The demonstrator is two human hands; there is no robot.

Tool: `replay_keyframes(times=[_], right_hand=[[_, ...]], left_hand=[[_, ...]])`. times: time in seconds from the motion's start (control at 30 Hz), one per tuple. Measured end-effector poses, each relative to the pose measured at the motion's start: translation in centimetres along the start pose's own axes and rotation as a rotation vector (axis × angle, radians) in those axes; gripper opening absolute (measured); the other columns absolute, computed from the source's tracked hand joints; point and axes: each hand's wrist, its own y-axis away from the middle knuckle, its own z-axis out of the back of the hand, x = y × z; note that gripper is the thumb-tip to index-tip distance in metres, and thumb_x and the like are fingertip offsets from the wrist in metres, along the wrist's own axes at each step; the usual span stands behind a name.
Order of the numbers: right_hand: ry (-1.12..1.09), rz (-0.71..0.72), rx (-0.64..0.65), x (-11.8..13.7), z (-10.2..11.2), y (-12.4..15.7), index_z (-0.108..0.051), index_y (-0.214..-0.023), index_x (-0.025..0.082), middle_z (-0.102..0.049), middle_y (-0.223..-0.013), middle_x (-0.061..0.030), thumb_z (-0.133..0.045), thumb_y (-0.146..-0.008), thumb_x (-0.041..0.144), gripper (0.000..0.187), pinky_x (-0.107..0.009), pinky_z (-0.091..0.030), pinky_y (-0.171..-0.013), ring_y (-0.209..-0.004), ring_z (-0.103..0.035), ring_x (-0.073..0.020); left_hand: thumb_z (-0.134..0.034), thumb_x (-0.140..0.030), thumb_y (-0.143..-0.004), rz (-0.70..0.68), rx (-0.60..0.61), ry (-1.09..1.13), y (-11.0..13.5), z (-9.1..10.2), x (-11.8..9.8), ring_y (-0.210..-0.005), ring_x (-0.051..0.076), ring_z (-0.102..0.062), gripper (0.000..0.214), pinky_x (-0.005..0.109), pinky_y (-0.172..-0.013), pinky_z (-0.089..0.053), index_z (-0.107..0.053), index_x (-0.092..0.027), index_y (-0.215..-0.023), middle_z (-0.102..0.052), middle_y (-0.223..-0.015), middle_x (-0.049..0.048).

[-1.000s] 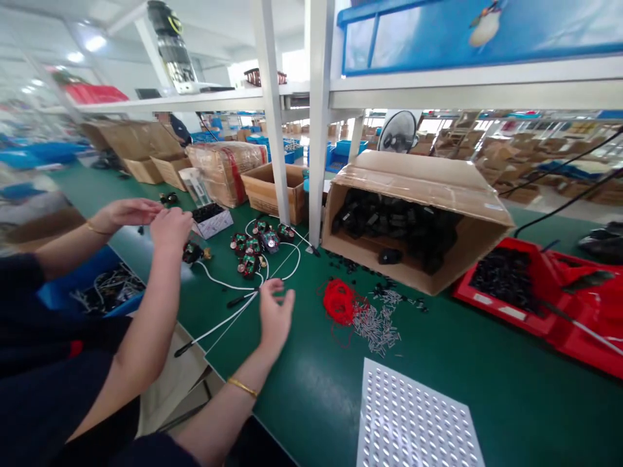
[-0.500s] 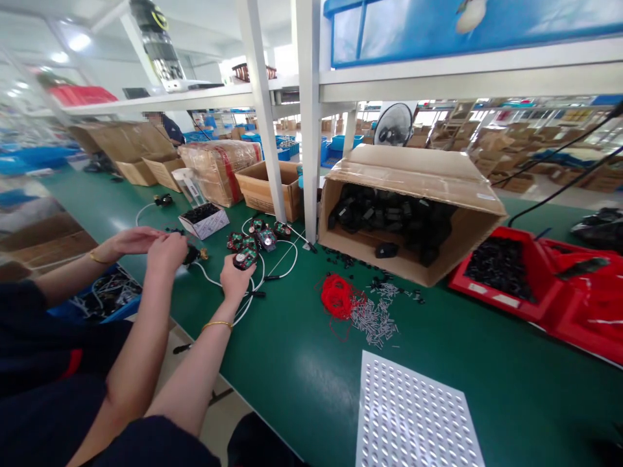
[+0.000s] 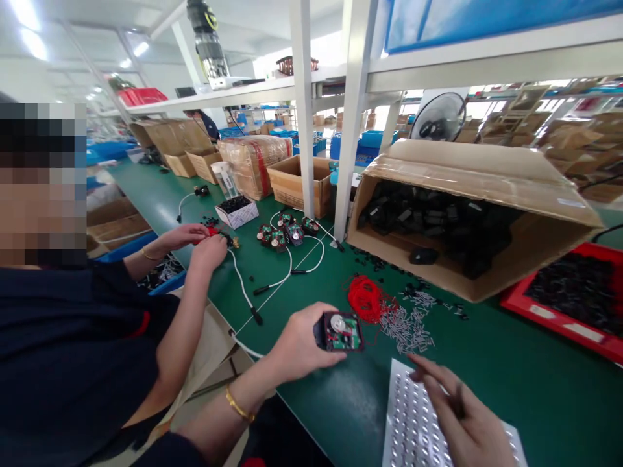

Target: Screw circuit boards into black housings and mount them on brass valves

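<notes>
My left hand is closed on a small black module with a green circuit board, held just above the green table. My right hand lies with fingers stretched out on a white perforated tray at the front edge; it holds nothing that I can see. More of these modules sit in a cluster farther back, among white cables.
A co-worker sits at my left, both hands busy with a small part. A tipped cardboard box holds black parts. Red wire, metal pins, a red bin and a white shelf post are nearby.
My left hand lifted one module from the cluster and brought it near me. My right hand came into view onto the tray. The view swung left, showing the co-worker.
</notes>
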Motion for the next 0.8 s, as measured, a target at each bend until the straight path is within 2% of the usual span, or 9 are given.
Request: replay_keyframes(times=[0.1, 0.2, 0.27, 0.37, 0.4, 0.47, 0.6, 0.7, 0.8], right_hand=[[-0.032, 0.082, 0.098, 2.4, -2.9, -4.0, -0.067, -0.101, 0.023, -0.071, -0.095, -0.0078, -0.049, -0.082, 0.043, 0.033, -0.035, -0.053, -0.075, -0.088, -0.067, -0.0263], [0.004, 0.226, 0.22, 6.2, -6.6, -7.6, -0.067, -0.098, 0.021, -0.071, -0.096, -0.0066, -0.049, -0.084, 0.033, 0.026, -0.035, -0.051, -0.08, -0.087, -0.067, -0.0246], [0.06, 0.383, 0.345, 9.4, -9.8, -9.7, -0.067, -0.098, 0.021, -0.07, -0.096, -0.0056, -0.048, -0.086, 0.024, 0.023, -0.032, -0.05, -0.08, -0.088, -0.066, -0.0223], [0.214, 0.628, 0.534, 14.3, -15.6, -12.3, -0.065, -0.1, 0.022, -0.067, -0.097, -0.0051, -0.043, -0.09, 0.017, 0.025, -0.029, -0.048, -0.081, -0.09, -0.064, -0.0193], [0.241, 0.658, 0.559, 15.8, -17.6, -13.1, -0.064, -0.103, 0.023, -0.066, -0.1, -0.0053, -0.043, -0.091, 0.017, 0.025, -0.029, -0.047, -0.081, -0.092, -0.063, -0.0193], [0.277, 0.682, 0.579, 18.2, -21.3, -14.3, -0.061, -0.109, 0.023, -0.063, -0.104, -0.0067, -0.043, -0.092, 0.019, 0.025, -0.032, -0.047, -0.081, -0.095, -0.062, -0.0211], [0.339, 0.66, 0.617, 20.7, -26.7, -15.5, -0.057, -0.11, 0.019, -0.058, -0.106, -0.0122, -0.048, -0.09, 0.029, 0.024, -0.039, -0.048, -0.075, -0.092, -0.062, -0.0269], [0.353, 0.618, 0.652, 21.3, -28.6, -15.8, -0.057, -0.101, 0.017, -0.059, -0.103, -0.0127, -0.042, -0.092, 0.021, 0.018, -0.038, -0.049, -0.072, -0.089, -0.063, -0.0258], [0.325, 0.538, 0.617, 21.3, -28.4, -16.1, -0.055, -0.098, 0.016, -0.06, -0.103, -0.0128, -0.035, -0.092, 0.011, 0.021, -0.036, -0.048, -0.072, -0.089, -0.063, -0.0242]], left_hand=[[-0.08, -0.024, -0.054, 0.119, 0.124, 0.216, 3.0, 0.1, 0.9, -0.079, 0.017, -0.057, 0.056, 0.026, -0.069, -0.044, -0.055, -0.019, -0.105, -0.062, -0.094, 0.0023], [-0.084, -0.031, -0.046, 0.183, 0.179, 0.48, 5.4, 1.4, 2.9, -0.081, 0.018, -0.056, 0.064, 0.025, -0.07, -0.043, -0.056, -0.017, -0.102, -0.063, -0.095, 0.0041], [-0.085, -0.042, -0.041, 0.223, 0.153, 0.667, 6.5, 2.4, 4.2, -0.079, 0.018, -0.056, 0.069, 0.025, -0.069, -0.042, -0.056, -0.016, -0.098, -0.063, -0.091, 0.0048], [-0.083, -0.059, -0.033, 0.287, 0.024, 0.855, 8.1, 3.4, 5.4, -0.072, 0.015, -0.053, 0.077, 0.023, -0.064, -0.04, -0.057, -0.018, -0.093, -0.062, -0.082, 0.0024], [-0.081, -0.062, -0.031, 0.306, -0.025, 0.881, 8.6, 3.6, 5.6, -0.07, 0.014, -0.053, 0.079, 0.022, -0.062, -0.039, -0.057, -0.019, -0.093, -0.061, -0.079, 0.0014], [-0.079, -0.066, -0.026, 0.336, -0.065, 0.902, 9.5, 4.2, 6.0, -0.067, 0.015, -0.052, 0.082, 0.023, -0.06, -0.04, -0.058, -0.022, -0.091, -0.059, -0.075, 0.0006], [-0.081, -0.064, -0.021, 0.442, -0.006, 0.907, 9.8, 5.7, 7.5, -0.063, 0.018, -0.055, 0.083, 0.029, -0.058, -0.044, -0.061, -0.024, -0.09, -0.062, -0.074, 0.0026], [-0.08, -0.063, -0.031, 0.585, 0.091, 0.821, 8.3, 7.0, 8.9, -0.06, 0.021, -0.058, 0.068, 0.034, -0.057, -0.047, -0.063, -0.023, -0.083, -0.061, -0.065, 0.0027], [-0.08, -0.06, -0.035, 0.638, 0.176, 0.784, 6.9, 7.5, 9.8, -0.058, 0.024, -0.059, 0.062, 0.037, -0.055, -0.048, -0.064, -0.023, -0.082, -0.059, -0.058, 0.0017]])
